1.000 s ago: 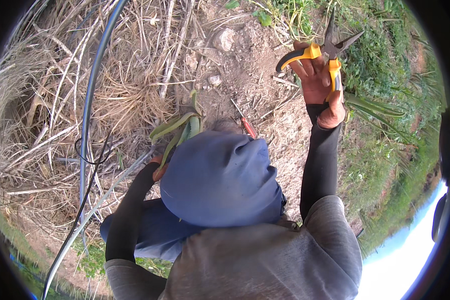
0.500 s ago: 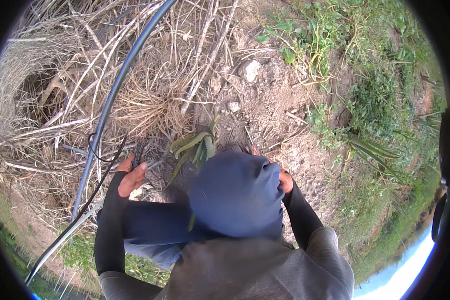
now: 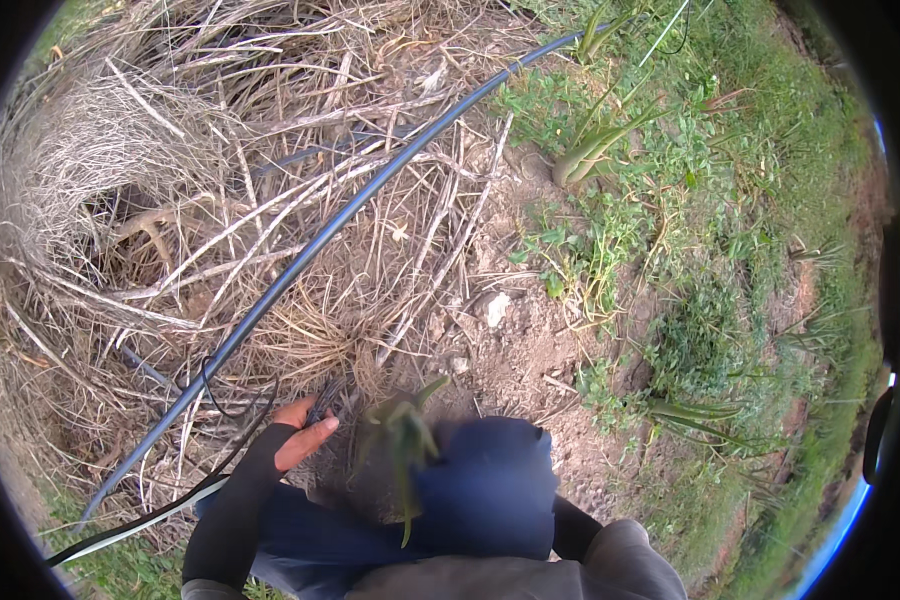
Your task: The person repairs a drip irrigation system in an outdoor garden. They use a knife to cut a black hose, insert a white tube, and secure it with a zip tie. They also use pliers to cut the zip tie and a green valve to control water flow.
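The left hand (image 3: 298, 437) is pinching a dark thing (image 3: 323, 401), too blurry to name; this is looking like a holding step. The right hand is hiding behind the knee (image 3: 495, 485), so I cannot tell its grip. Moving right seems to be calling for care: a blurry plant (image 3: 406, 455) is blocking the left hand's right side. A hose (image 3: 315, 248) is running past its left.

Blue hose (image 3: 315, 248), black sleeve (image 3: 235, 505), green plant (image 3: 408, 440)
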Demonstrator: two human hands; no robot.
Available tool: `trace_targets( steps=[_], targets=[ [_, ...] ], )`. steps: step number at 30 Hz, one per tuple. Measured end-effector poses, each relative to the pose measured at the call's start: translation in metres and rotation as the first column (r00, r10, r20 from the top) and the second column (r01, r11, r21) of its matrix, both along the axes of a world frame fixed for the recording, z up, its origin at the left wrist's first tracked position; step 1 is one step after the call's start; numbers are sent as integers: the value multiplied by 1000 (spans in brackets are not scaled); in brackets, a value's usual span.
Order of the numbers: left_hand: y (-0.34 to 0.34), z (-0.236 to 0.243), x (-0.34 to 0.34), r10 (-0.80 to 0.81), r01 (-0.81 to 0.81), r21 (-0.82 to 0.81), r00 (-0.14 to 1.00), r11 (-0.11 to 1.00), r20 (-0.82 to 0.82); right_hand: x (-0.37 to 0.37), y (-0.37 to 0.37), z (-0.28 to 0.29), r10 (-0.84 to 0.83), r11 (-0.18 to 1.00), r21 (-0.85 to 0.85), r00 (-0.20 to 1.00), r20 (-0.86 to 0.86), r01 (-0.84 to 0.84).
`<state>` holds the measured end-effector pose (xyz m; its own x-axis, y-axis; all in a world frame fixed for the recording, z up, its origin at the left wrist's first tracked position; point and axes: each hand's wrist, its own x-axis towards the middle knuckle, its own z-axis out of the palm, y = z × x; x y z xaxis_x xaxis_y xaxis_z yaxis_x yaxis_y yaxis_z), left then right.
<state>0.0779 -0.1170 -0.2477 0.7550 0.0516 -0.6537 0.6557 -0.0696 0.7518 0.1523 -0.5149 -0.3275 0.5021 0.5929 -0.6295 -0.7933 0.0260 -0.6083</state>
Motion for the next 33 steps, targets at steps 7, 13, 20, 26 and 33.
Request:
trace_targets(
  steps=[7, 13, 20, 26, 33],
  targets=[
    [4, -3, -5, -31, 17, 130, 994, 991, 108, 10, 12, 9, 15, 994, -108, 1000, 18, -13],
    [0, 22, -6, -148, 117, 246, 982, 962, 114, 37, 34, 41, 82, 955, -289, 996, 40, -67],
    [-16, 7, -51, -278, 281, 201, 960, 938, -47, 115, 31, 231, -97, 987, -86, 924, 370, 138],
    [-28, -33, -89, -150, 109, 182, 963, 977, 225, 81, 113, 303, 0, 995, -101, 974, 226, 23],
    [-56, 175, -151, 312, -316, -136, 949, 939, -48, 43, 65, 203, 26, 992, -126, 1000, 11, -25]
  ],
)
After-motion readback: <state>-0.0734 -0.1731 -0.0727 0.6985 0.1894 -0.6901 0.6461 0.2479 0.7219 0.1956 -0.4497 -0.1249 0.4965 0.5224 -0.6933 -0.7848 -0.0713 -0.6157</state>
